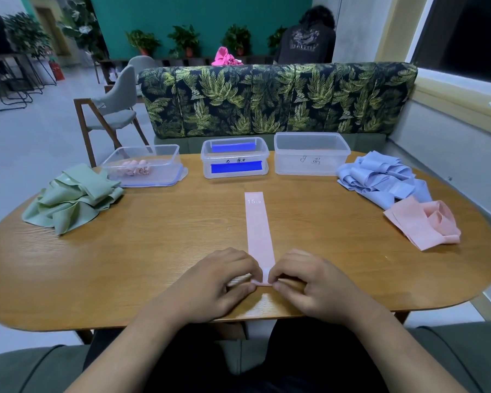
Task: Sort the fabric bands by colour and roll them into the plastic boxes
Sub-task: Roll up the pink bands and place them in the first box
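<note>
The pink band (258,222) lies flat on the table (153,265), a narrow pale strip running straight away from the hands, with a white "15" printed near its far end. Its near end is turned up into a first small fold or curl, and that end sits right between the two hands. The left hand (224,282) and the right hand (309,282) each pinch it with curled fingertips, one from each side. By the look of it this roll is only just begun, with nearly the whole length unrolled. Beyond the hands and to their left, the left box (165,173) already holds a few pink rolls (136,167). Straight ahead, the middle box (234,155) shows blue patches on its walls, and I cannot tell whether any bands are inside. The right box (311,163) beside it shows none through its walls. Most of the work looks undone: a loose green heap (71,197) lies far out to the left of the hands, a blue heap (380,177) far out to the right, and a smaller pink heap (425,225) lies nearer the right hand, touching the blue one.
</note>
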Demonstrator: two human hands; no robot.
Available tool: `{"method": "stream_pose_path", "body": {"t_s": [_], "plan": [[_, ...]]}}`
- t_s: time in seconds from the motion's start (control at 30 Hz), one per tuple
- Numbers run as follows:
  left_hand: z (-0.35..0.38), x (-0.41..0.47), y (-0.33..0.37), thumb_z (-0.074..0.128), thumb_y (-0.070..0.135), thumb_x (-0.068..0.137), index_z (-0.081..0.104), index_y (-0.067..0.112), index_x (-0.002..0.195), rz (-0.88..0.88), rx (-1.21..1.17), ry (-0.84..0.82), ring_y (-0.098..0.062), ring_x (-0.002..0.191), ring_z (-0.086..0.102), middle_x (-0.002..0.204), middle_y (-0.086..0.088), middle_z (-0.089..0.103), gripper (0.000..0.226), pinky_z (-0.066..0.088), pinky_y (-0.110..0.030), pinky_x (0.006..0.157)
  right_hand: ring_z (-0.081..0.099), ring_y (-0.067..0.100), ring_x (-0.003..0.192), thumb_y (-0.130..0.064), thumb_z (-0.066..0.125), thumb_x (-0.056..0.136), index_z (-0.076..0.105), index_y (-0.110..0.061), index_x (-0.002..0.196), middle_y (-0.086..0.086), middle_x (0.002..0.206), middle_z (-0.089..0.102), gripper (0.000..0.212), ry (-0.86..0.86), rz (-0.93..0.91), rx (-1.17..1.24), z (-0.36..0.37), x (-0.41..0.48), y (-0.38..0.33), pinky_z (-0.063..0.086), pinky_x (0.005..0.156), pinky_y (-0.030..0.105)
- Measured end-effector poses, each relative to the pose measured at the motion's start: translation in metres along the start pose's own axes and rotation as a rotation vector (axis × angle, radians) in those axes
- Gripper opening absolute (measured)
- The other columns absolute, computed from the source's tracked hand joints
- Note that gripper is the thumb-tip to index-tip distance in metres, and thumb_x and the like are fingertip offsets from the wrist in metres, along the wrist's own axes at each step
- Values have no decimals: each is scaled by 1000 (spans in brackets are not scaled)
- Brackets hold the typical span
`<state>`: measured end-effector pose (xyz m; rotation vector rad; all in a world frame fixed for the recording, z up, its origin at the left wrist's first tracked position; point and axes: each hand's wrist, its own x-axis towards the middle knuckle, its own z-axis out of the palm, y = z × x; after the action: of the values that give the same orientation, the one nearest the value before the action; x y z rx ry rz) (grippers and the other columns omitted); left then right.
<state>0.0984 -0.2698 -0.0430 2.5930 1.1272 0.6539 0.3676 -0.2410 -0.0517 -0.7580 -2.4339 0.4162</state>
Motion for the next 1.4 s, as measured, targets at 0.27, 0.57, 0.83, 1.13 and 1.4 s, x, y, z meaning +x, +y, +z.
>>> {"method": "stream_pose_path", "body": {"t_s": [0.27, 0.57, 0.83, 1.13, 1.4], "plan": [[1, -2, -2, 64, 30, 106, 68, 31, 114, -3, -25, 5, -9, 119, 59, 121, 20, 63, 9, 47, -39, 103, 56, 1, 97, -18, 70, 99, 73, -24, 99, -19, 100, 67, 6, -2, -29, -22, 2, 2, 1, 43, 88, 20], [1, -4, 1, 75, 28, 97, 78, 32, 108, -13, -39, 65, -5, 113, 62, 117, 21, 65, 12, 50, -33, 97, 58, 3, 96, -30, 76, 95, 81, -31, 97, -18, 99, 65, 5, 19, 13, 5, 0, -2, -2, 49, 82, 26], [0, -6, 5, 76, 39, 97, 81, 34, 106, -27, -5, 93, 0, 108, 62, 113, 23, 66, 12, 50, -23, 91, 56, 1, 96, -33, 78, 94, 83, -33, 95, -19, 96, 64, 6, 38, 32, -27, 1, -3, -2, 45, 82, 18], [8, -5, 6, 71, 49, 100, 83, 37, 104, -29, 98, 185, -2, 94, 61, 104, 21, 68, 18, 46, -14, 76, 54, 3, 94, -39, 73, 98, 84, -33, 100, -18, 96, 64, 12, 78, 17, -97, 6, -4, -1, 47, 79, 22], [10, -6, 6, 67, 51, 103, 82, 40, 108, -6, 183, 205, -8, 93, 64, 110, 19, 71, 20, 49, -20, 77, 56, 9, 94, -25, 67, 103, 80, -28, 113, -11, 104, 66, 16, 104, -101, -183, 8, -3, -2, 41, 83, 19]]}}
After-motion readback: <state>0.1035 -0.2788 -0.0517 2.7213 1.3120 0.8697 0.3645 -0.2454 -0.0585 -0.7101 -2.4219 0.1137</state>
